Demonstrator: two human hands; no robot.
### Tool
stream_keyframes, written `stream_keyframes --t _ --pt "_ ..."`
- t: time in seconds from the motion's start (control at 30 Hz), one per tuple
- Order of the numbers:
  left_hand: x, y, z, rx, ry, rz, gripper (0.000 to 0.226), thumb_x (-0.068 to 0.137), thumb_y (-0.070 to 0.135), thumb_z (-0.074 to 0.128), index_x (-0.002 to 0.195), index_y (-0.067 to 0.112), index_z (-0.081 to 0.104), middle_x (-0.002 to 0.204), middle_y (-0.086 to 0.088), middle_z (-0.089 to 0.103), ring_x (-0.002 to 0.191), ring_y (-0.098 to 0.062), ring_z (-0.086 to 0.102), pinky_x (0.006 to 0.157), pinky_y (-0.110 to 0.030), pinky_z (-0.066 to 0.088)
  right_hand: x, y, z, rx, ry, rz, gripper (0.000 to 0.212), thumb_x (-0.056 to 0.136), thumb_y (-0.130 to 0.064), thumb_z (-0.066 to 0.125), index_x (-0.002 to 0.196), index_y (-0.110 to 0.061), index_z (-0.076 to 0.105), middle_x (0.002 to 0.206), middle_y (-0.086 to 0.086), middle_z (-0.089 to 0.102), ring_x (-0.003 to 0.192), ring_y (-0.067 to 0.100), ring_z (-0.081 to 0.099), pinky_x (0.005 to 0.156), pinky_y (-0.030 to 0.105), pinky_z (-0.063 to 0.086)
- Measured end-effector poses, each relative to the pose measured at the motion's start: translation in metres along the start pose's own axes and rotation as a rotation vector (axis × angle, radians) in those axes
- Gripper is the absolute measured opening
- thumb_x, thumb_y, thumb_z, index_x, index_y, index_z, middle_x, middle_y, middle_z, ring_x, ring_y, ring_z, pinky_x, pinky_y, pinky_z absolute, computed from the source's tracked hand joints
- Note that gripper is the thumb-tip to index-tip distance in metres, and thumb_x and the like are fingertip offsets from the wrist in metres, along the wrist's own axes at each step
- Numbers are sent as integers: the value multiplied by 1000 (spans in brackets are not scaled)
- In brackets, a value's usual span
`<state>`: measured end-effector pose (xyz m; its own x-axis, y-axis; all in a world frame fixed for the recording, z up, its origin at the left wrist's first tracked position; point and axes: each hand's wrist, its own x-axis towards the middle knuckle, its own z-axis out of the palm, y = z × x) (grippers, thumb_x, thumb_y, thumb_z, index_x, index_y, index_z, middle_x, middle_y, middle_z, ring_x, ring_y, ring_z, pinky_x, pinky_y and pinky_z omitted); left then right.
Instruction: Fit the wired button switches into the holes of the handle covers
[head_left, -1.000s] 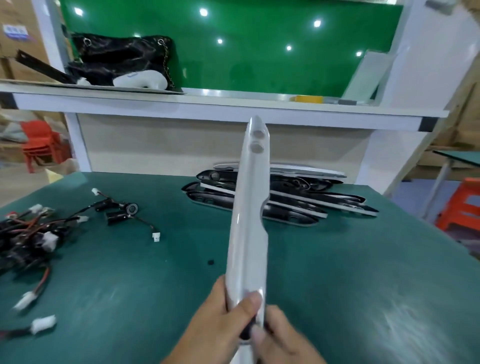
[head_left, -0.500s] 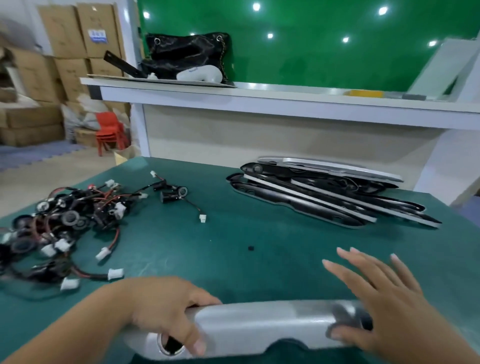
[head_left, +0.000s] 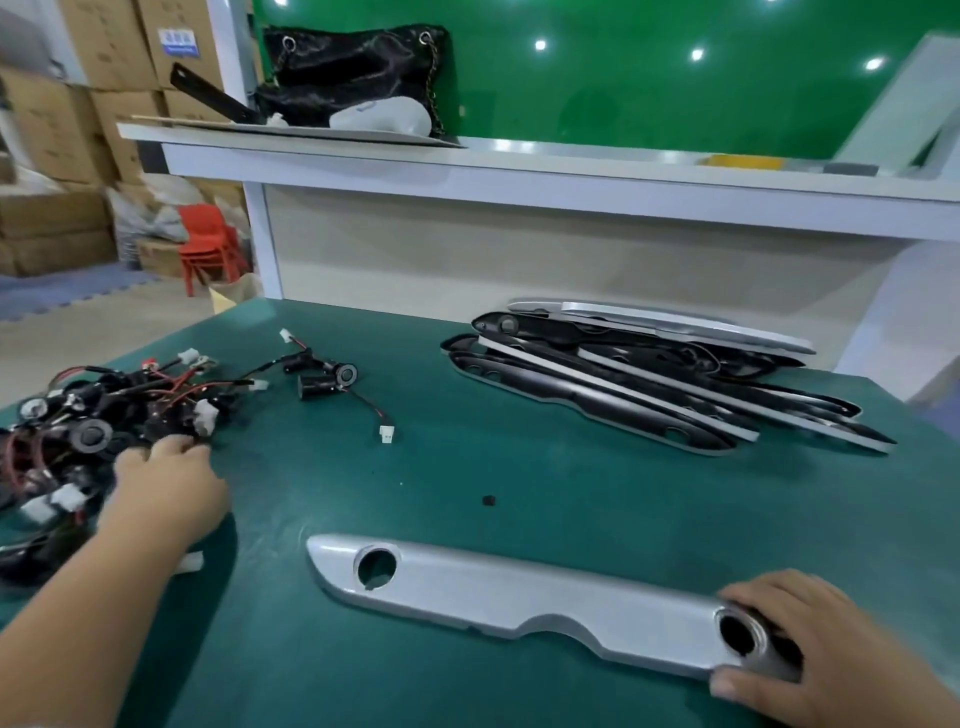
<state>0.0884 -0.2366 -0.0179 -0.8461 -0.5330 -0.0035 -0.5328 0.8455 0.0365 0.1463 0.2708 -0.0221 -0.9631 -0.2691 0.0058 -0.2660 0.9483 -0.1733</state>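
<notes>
On the table (head_left: 571, 493), the right hand (head_left: 815, 649) pinches the silver handle cover (head_left: 519, 597) by its right end while the left hand (head_left: 161, 488), fingers bent, hold unclear, meets the switch pile (head_left: 104, 415), whose knotted wires could drag extras out.

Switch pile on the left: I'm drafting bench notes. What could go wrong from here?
1. The wired switches lie tangled, so the left hand may drag several out together or strain a wire.
2. Only the right hand holds the silver handle cover, at one end; it may pivot.
</notes>
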Motion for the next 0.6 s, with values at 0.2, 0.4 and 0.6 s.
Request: stream_keyframes --t 0.2,0.4,0.6 --pt "-21 20 2 -183 -59 279 29 94 33 50 123 31 55 121 3 62 96 -17 57 81 -27 45 -4 29 8 98 198 60 59 45 -99 44 90 -61 52 85 -36 53 78 -6 53 71 23 49" --pt "-8 13 3 -116 88 118 52 91 46 53 139 31 42 149 -4 36 134 -33 34 101 -42 40 -8 43 11 113 298 119 56 46 -97 47 92 -66 52 80 -29 53 71 5 56 64 32 49" --pt "-17 10 -1 -368 239 127 32 90 30 61 120 18 60 107 -12 63 82 -30 55 71 -37 47 -12 43 4 113 265 251 61 37 -100 43 79 -56 51 81 -23 55 79 -1 51 68 30 43"
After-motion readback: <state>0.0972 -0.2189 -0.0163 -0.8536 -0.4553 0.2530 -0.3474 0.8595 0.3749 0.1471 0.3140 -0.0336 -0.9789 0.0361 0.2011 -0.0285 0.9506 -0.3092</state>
